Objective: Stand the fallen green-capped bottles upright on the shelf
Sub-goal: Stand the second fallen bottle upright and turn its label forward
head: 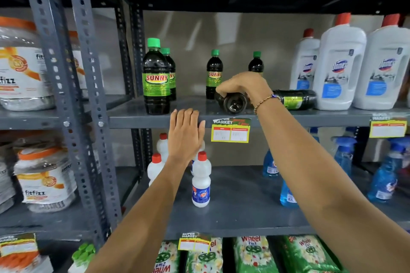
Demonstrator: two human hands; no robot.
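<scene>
A fallen bottle [231, 102] of dark liquid lies on the grey shelf [137, 121], right hand [243, 85] curled over it. Another [295, 99] lies at 3 o'clock. Left hand [185, 135] rests flat, open, empty, on the shelf edge.

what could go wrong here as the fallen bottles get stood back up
1. The right hand covers a fallen bottle lying near the shelf edge; if the grip slips, it might roll off the front.
2. An upright bottle stands just behind that hand, so swinging the fallen one up could knock it over.
3. A second fallen bottle lies against the white jug, under the wrist, and could get nudged.
</scene>
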